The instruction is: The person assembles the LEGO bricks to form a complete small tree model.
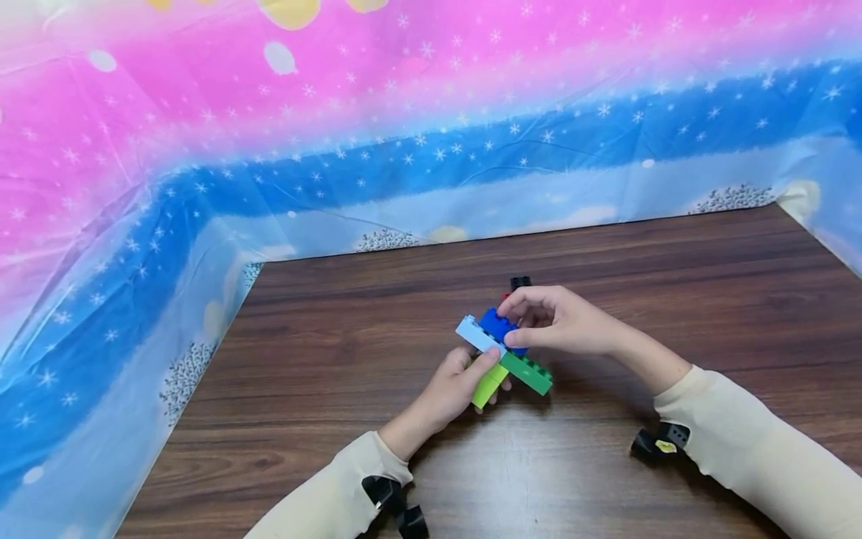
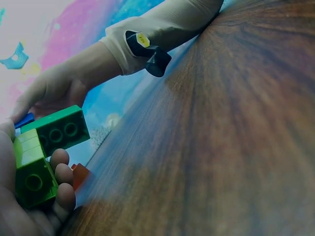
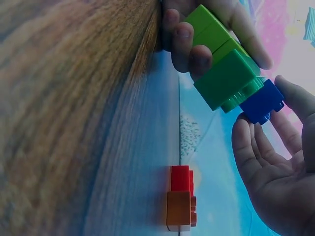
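Observation:
In the head view my left hand grips lime green bricks at the lower part of a joined brick piece. A green brick and a light blue brick lie end to end across the lime part. A blue brick sits against their studded side, pinched between the thumb and fingers of my right hand. The right wrist view shows this blue brick touching the studs of the green brick; whether it is pressed fully on, I cannot tell. The piece is held above the table.
Behind my right hand, a black brick and a partly hidden red brick are on the brown wooden table. The right wrist view has a red brick beside an orange brick. A patterned cloth hangs behind the table.

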Action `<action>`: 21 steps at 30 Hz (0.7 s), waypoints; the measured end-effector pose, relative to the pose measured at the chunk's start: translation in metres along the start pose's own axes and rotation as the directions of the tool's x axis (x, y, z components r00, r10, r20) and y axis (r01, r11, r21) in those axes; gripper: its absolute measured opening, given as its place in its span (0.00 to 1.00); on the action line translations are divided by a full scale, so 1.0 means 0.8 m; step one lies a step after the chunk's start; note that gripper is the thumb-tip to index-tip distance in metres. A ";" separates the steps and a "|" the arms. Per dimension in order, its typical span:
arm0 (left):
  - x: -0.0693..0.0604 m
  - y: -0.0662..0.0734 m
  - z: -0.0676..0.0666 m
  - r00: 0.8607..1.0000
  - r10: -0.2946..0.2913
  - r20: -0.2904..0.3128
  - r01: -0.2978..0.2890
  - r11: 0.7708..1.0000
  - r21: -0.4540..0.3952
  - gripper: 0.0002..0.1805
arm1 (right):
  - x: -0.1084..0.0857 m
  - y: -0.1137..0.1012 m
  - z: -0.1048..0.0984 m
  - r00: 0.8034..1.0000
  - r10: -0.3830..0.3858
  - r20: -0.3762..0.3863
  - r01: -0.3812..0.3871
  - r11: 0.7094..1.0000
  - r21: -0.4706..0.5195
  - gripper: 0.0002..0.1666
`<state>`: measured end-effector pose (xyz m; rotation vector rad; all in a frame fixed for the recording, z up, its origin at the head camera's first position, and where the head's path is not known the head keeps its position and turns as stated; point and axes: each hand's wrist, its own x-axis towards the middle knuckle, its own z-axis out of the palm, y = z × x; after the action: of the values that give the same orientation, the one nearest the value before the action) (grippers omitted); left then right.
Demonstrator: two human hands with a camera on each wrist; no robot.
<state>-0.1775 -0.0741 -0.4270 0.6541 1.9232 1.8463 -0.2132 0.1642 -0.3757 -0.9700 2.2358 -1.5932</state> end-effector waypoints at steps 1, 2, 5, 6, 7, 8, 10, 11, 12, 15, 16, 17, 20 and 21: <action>0.000 0.000 0.000 1.000 -0.002 0.003 0.002 1.000 -0.002 0.25 | 0.000 0.001 0.000 1.000 -0.006 -0.001 0.006 1.000 -0.001 0.18; 0.000 0.000 0.000 1.000 -0.003 0.005 0.003 1.000 -0.002 0.25 | 0.000 0.002 0.001 1.000 -0.009 -0.001 0.009 1.000 -0.003 0.17; -0.001 0.001 -0.001 1.000 -0.002 0.014 0.002 1.000 0.000 0.25 | 0.000 0.001 0.000 1.000 -0.019 0.006 0.019 1.000 -0.009 0.17; 0.000 0.001 -0.001 1.000 -0.001 0.015 0.001 1.000 0.002 0.25 | 0.000 0.001 -0.001 1.000 -0.023 0.009 0.023 1.000 -0.012 0.17; 0.000 0.001 -0.001 1.000 0.000 0.016 0.000 1.000 0.003 0.25 | 0.000 0.001 -0.001 1.000 -0.022 0.013 0.023 1.000 -0.015 0.17; 0.000 0.000 -0.001 1.000 0.001 0.017 -0.001 1.000 0.005 0.25 | 0.000 0.000 -0.002 1.000 -0.022 0.017 0.022 1.000 -0.019 0.17; 0.000 0.000 -0.001 1.000 0.000 0.019 0.000 1.000 0.013 0.24 | -0.001 -0.001 -0.002 1.000 -0.020 0.023 0.020 0.999 -0.026 0.17; 0.000 0.000 -0.001 1.000 -0.001 0.019 0.000 1.000 0.018 0.24 | -0.001 -0.001 -0.003 1.000 -0.018 0.026 0.019 0.999 -0.028 0.17; 0.000 -0.001 -0.001 1.000 -0.002 0.018 0.002 1.000 0.023 0.24 | -0.002 -0.001 -0.003 1.000 -0.012 0.026 0.013 0.999 -0.032 0.17; 0.000 -0.001 0.000 1.000 -0.005 0.017 0.004 0.999 0.033 0.24 | -0.003 -0.001 -0.002 1.000 -0.008 0.027 0.010 0.999 -0.040 0.18; -0.001 0.000 -0.001 1.000 -0.004 0.018 0.003 0.999 0.034 0.24 | -0.003 -0.001 -0.002 1.000 -0.009 0.027 0.010 0.999 -0.044 0.18; -0.001 -0.001 -0.001 1.000 -0.002 0.018 0.001 0.999 0.033 0.24 | -0.003 -0.001 -0.002 1.000 -0.010 0.027 0.011 0.999 -0.050 0.17; -0.001 0.000 -0.001 1.000 0.002 0.023 -0.003 0.999 0.033 0.24 | -0.003 -0.002 -0.002 1.000 -0.015 0.024 0.017 0.997 -0.070 0.17; -0.001 0.000 -0.001 1.000 0.004 0.025 -0.005 0.999 0.035 0.24 | -0.003 -0.003 -0.002 1.000 -0.015 0.022 0.017 0.997 -0.076 0.17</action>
<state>-0.1772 -0.0750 -0.4269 0.6899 1.9437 1.8023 -0.2110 0.1664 -0.3737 -1.0222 2.2953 -1.5065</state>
